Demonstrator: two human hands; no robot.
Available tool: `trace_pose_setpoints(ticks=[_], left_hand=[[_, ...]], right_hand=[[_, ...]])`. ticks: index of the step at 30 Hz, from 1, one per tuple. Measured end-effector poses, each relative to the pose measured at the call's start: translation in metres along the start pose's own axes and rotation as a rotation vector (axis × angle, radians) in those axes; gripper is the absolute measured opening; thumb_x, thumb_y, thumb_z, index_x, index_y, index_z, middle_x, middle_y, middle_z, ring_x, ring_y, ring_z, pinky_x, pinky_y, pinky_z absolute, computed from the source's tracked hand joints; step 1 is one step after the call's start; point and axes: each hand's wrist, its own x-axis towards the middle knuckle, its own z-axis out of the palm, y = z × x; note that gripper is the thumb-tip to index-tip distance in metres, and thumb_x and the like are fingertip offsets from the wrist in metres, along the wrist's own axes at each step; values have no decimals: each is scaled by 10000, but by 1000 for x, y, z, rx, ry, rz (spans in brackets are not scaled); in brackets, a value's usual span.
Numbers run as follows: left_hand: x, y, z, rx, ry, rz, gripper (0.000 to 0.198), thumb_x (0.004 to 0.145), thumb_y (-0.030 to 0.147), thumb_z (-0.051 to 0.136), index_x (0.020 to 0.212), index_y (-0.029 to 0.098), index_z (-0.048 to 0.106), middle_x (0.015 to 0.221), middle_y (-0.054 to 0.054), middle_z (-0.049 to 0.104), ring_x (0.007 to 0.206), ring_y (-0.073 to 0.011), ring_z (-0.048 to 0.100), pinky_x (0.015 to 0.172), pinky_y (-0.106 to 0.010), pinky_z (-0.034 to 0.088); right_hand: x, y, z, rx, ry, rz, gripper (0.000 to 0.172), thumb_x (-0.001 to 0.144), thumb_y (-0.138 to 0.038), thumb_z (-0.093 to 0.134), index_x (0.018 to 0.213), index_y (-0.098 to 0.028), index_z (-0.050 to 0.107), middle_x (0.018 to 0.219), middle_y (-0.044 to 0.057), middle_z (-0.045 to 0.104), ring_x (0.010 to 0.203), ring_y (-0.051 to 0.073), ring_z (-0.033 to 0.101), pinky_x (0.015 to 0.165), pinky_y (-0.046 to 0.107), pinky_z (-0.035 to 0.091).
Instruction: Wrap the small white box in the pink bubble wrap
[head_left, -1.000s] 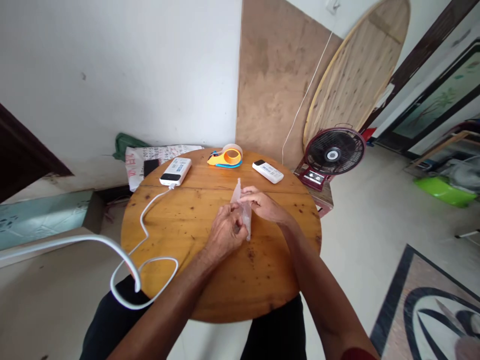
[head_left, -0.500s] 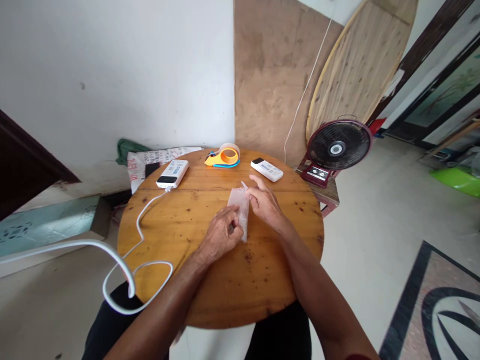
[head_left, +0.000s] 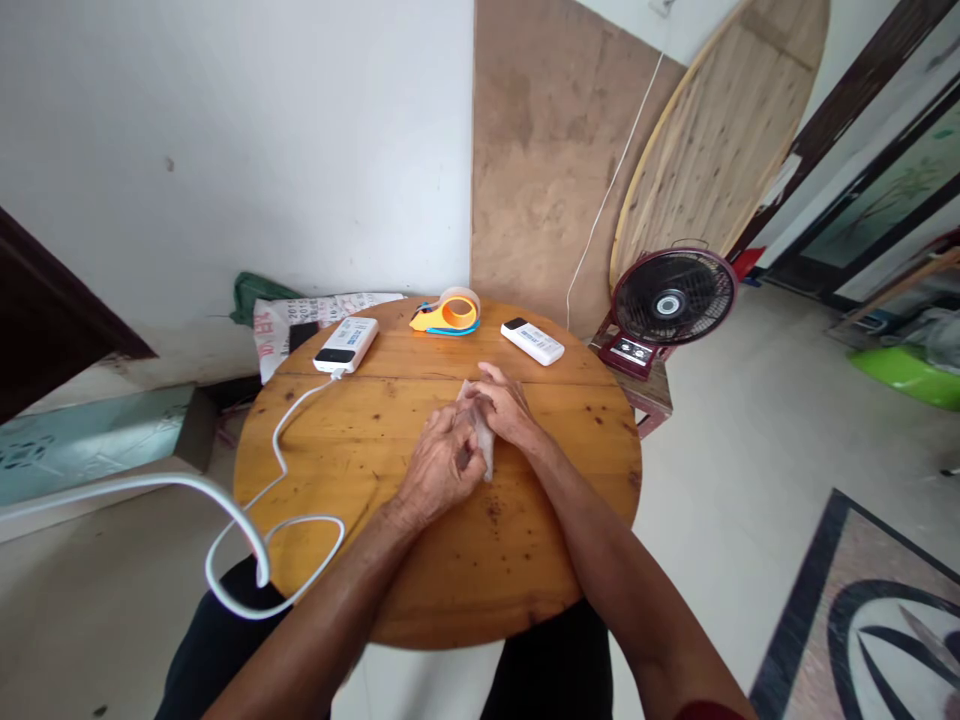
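A small whitish translucent sheet lies on the round wooden table, mostly hidden under both hands. My left hand is closed, its fingers pinching the sheet's near end. My right hand rests on the sheet's far end with fingers curled down onto it. The two hands touch each other at the middle of the table.
At the table's far edge lie a white power bank with a white cable looping off the left side, an orange tape dispenser and a white remote. A dark fan stands on a stool at the right.
The sheet stood partly raised between my hands and now lies pressed flat beneath them. My right hand has drawn back from the far end toward my left hand.
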Motion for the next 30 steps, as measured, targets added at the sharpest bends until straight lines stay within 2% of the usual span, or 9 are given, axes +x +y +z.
trace_pose_setpoints(ticks=[5,7,10,13,16,22,26,30], left_hand=[[0,4,-5,68,-20,45,48,727,150,568,725,196,556,1258,-83,585,1099,-266,513,944,-422,430],[1,4,-6,59,-30,71,70,721,138,564,713,206,549,1234,-60,620,1087,-262,514,930,-419,432],[2,4,-7,49,-45,88,82,724,138,555,703,213,529,1085,-55,681,1043,-257,531,895,-410,442],[2,6,-8,51,-51,73,81,745,140,535,717,215,523,968,-57,687,962,-241,549,866,-394,454],[1,8,-9,37,-41,59,91,755,132,521,721,217,515,970,-57,680,936,-235,546,855,-385,462],[1,7,-8,-4,-19,74,109,752,113,515,719,216,498,1000,-59,680,960,-238,545,885,-391,461],[1,6,-7,-31,-14,52,130,744,102,511,699,220,482,944,-58,681,931,-230,559,866,-381,469],[1,7,-6,-51,-5,51,138,738,93,512,701,221,477,931,-55,680,921,-225,562,853,-369,473]], right_hand=[[0,4,7,32,32,1,476,821,-175,542,1294,-224,548,1460,98,415,1326,247,400,1088,431,308],[1,4,8,27,85,51,524,813,-222,579,1331,-214,506,1456,110,419,1341,260,380,1100,436,293],[1,3,8,16,178,145,592,787,-274,625,1352,-192,470,1427,123,451,1323,280,396,1096,448,295],[2,4,6,15,213,219,592,783,-267,619,1345,-165,464,1343,128,534,1251,273,469,1070,440,332],[2,8,2,18,219,296,485,795,-238,588,1270,-162,529,1255,118,602,1148,244,548,1034,410,380],[2,10,0,55,242,301,322,798,-252,581,1113,-197,613,1174,73,643,1077,213,590,995,373,423],[2,10,-1,3,198,370,353,804,-309,590,1140,-200,607,1154,81,661,1067,224,597,975,379,429],[4,9,-4,-13,147,462,410,824,-383,577,1184,-189,595,1041,88,709,1012,243,632,929,381,446]])
